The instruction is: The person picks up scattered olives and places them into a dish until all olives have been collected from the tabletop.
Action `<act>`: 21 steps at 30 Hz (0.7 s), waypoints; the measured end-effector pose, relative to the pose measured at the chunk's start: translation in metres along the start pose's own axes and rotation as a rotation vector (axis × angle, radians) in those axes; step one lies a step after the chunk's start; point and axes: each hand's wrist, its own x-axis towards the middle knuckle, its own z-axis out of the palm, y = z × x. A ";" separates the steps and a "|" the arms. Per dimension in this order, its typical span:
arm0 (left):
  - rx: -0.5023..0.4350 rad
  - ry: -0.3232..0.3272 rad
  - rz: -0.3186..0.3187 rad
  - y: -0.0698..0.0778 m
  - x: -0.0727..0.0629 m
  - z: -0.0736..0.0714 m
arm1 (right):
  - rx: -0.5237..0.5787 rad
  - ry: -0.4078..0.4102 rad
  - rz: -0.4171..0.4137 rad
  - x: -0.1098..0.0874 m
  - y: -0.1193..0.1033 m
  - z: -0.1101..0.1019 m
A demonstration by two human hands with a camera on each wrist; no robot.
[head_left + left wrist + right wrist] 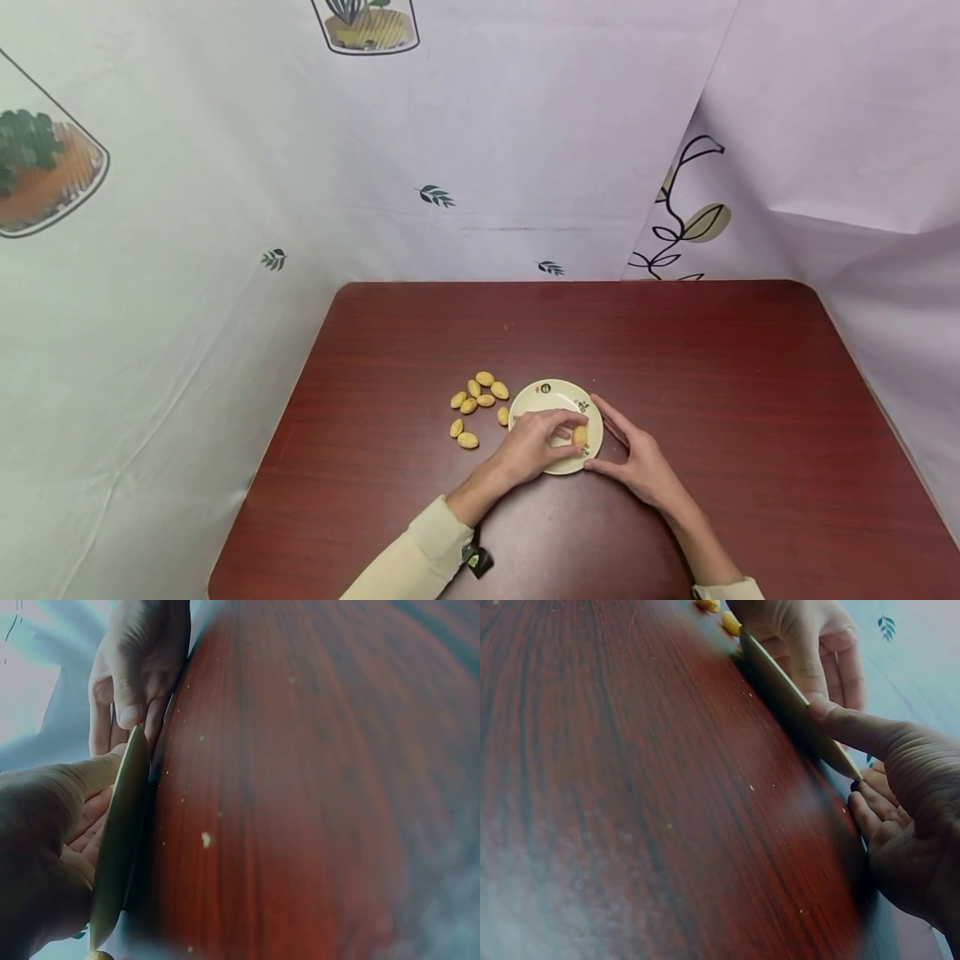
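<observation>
On the small cream plate (551, 400) with printed motifs sits a yellow oval nut-like piece (579, 436), between the thumb and fingertips of my left hand (536, 442), which reaches over the plate from the left. My right hand (645, 467) holds the plate's right rim, its thumb near the front and its fingers farther back. In the right wrist view, that thumb (870, 727) lies on the rim of the plate (780, 679), seen edge-on. The left wrist view also shows the plate (124, 832) edge-on, hiding the piece.
Several more yellow oval pieces (485, 400) lie loosely grouped on the dark red wooden table (675, 350), left of the plate. Small pale crumbs (206, 840) dot the wood. White printed sheets (525, 125) hang behind the table and at its sides.
</observation>
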 end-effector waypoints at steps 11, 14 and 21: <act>0.036 0.005 0.024 -0.003 0.000 0.006 | -0.021 -0.002 0.003 -0.001 0.003 0.000; 0.040 0.005 0.029 -0.004 0.000 0.007 | -0.017 0.000 0.003 -0.001 0.003 0.000; 0.058 0.002 0.036 -0.004 -0.001 0.005 | -0.014 -0.003 0.011 -0.001 0.002 0.000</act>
